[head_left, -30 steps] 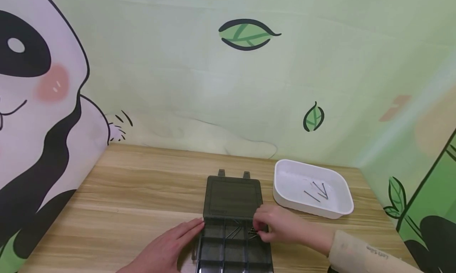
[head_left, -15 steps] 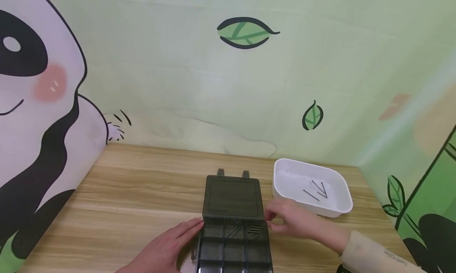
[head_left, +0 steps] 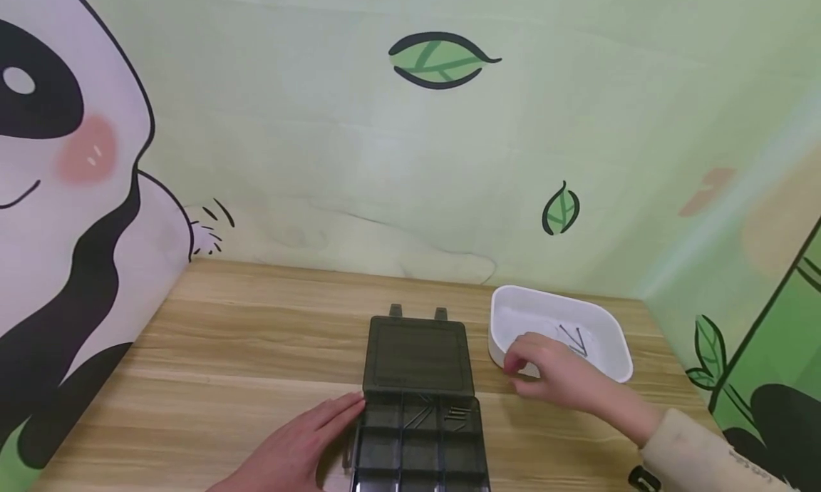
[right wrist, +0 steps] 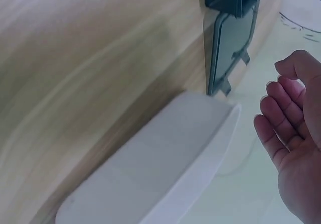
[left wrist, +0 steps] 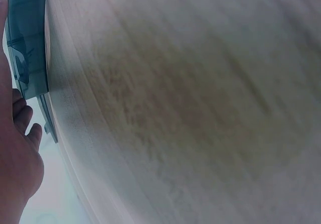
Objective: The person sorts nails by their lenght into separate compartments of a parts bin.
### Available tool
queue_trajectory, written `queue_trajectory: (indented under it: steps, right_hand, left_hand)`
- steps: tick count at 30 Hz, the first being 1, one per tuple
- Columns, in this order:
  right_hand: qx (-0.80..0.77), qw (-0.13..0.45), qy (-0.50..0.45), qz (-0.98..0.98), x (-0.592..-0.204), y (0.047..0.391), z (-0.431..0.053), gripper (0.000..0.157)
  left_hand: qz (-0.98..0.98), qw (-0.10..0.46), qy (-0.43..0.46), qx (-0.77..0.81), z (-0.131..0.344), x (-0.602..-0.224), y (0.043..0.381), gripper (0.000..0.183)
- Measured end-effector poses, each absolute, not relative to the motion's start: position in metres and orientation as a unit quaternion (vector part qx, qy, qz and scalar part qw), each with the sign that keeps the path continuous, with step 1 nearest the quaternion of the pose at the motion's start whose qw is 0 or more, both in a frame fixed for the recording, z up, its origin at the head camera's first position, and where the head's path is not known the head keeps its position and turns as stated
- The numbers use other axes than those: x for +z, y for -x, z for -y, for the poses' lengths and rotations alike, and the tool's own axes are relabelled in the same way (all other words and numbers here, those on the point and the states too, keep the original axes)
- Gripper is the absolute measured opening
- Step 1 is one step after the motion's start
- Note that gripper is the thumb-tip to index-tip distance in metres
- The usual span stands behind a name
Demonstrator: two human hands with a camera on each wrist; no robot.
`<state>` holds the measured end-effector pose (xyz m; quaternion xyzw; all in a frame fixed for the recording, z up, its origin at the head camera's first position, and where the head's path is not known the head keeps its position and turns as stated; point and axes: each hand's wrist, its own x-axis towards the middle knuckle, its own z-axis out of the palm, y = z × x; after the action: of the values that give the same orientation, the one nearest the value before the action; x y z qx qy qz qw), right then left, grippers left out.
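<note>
A dark translucent compartment box (head_left: 420, 449) lies with its lid (head_left: 418, 356) folded back. My left hand (head_left: 301, 442) rests its fairly straight fingertips against the box's left side; the left wrist view shows these fingers along the box wall (left wrist: 27, 43). Thin metal fasteners (head_left: 419, 415) lie in the top middle compartment, and shorter screws (head_left: 457, 413) in the top right one. Over the near left rim of a white tray (head_left: 513, 299) hovers my right hand (head_left: 554, 371), fingers loosely curled and holding nothing. Several long thin nails or screws (head_left: 573, 339) lie in the tray, partly hidden by the hand.
The wood-grain table (head_left: 269, 321) meets a wall cloth (head_left: 308, 157) printed with a panda and leaves. Two latch tabs (head_left: 396, 311) stick out from the lid's far edge. A small black object (head_left: 643, 478) shows below the right sleeve (head_left: 699, 449).
My right hand has left the top right compartment, where screws now show, and moved right and away to the white tray. The left hand has stayed at the box.
</note>
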<state>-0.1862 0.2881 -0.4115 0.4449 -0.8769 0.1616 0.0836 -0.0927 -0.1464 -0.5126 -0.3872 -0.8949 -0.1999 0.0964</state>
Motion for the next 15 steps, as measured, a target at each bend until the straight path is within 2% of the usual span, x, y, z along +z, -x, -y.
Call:
queue_trajectory:
  steps: [7, 15]
  right_hand:
    - [0.164, 0.107, -0.426, 0.883, -0.402, 0.193, -0.299, 0.03]
    - [0.147, 0.081, -0.383, 0.908, -0.392, 0.207, -0.317, 0.026]
  left_hand:
    - [0.894, 0.093, 0.387, -0.204, 0.147, -0.512, 0.093, 0.126]
    - [0.896, 0.089, 0.383, -0.205, 0.146, -0.511, 0.092, 0.126]
